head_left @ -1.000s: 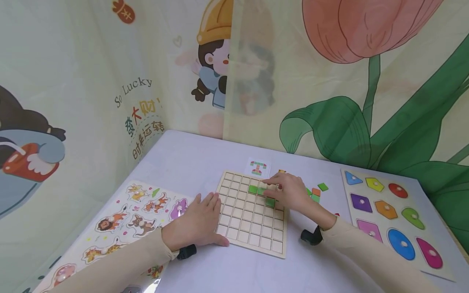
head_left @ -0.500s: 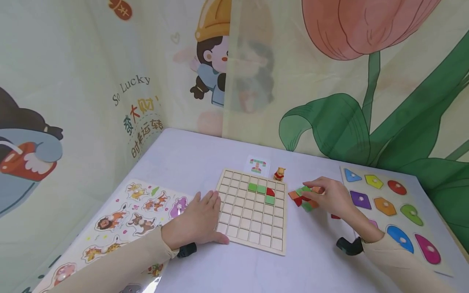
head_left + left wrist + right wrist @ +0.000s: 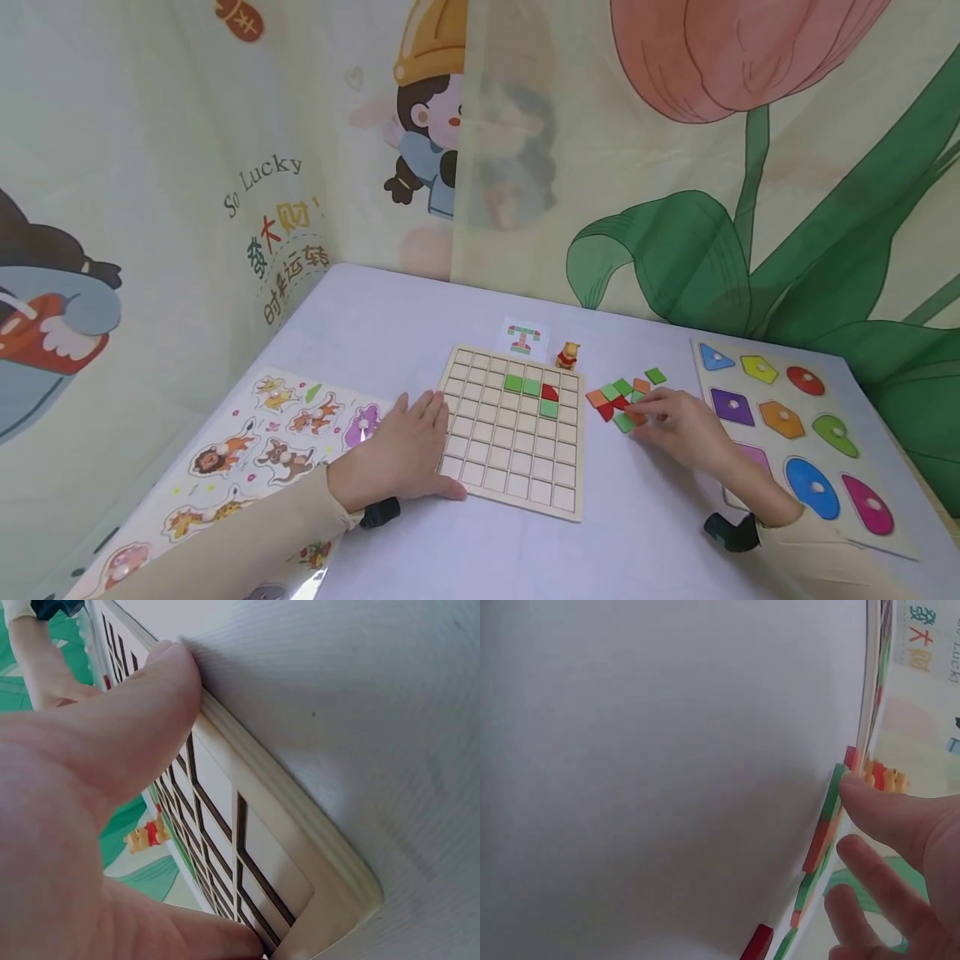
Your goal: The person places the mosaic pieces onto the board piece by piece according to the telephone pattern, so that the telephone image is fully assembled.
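A wooden grid board (image 3: 510,442) lies before me. Two green square tiles (image 3: 522,385) sit side by side in its upper part; right of them a red rounded tile (image 3: 550,392) has another green tile (image 3: 549,408) below it. My left hand (image 3: 401,450) rests along the board's left edge, fingers straight, the thumb (image 3: 172,671) at the near edge. Right of the board my right hand (image 3: 693,429) reaches into a loose group of red, green and orange tiles (image 3: 622,389). Its thumb (image 3: 859,796) touches a green tile (image 3: 831,791) in the right wrist view, the other fingers standing apart from it.
A small pattern card (image 3: 522,337) lies behind the board, beside a yellow bear figurine (image 3: 567,356) in red. A shape puzzle (image 3: 757,400) with knobbed pieces is at the right, an animal puzzle (image 3: 251,408) at the left. A printed curtain (image 3: 517,258) hangs behind the table.
My right hand has left the board, where the red rounded tile now shows uncovered, and moved right to the loose tiles, then slightly nearer me. The left hand stays at the board's edge.
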Available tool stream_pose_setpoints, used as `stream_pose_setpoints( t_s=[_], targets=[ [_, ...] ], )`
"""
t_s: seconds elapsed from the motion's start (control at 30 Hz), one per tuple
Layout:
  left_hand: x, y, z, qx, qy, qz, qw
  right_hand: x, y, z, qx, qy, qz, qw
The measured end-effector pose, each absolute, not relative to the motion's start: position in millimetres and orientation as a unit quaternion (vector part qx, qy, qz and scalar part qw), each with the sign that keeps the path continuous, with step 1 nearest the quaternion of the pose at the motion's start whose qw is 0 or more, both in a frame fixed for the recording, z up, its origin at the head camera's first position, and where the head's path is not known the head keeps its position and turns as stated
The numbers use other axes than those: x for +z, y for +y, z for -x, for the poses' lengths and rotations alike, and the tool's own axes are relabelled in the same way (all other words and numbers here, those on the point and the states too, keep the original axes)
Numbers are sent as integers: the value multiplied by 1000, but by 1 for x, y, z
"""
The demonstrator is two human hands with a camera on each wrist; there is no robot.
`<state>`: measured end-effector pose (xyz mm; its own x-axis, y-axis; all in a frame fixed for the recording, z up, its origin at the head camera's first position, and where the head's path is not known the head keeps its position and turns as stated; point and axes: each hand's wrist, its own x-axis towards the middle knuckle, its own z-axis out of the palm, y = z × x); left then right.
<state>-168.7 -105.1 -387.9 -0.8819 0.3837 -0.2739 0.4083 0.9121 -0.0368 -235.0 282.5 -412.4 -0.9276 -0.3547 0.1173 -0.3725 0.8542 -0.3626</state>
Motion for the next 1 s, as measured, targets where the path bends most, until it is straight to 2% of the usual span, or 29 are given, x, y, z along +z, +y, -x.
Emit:
stream_pose_setpoints(
  t_s=[0.4,1.0],
  targets=[
    [-389,-106,169,-49,969,-208,126,-412,269,241,105,-959,-257,51],
    [-389,-106,169,-44,969,-207,126,-412,271,244,96,-956,-274,49]
  ],
)
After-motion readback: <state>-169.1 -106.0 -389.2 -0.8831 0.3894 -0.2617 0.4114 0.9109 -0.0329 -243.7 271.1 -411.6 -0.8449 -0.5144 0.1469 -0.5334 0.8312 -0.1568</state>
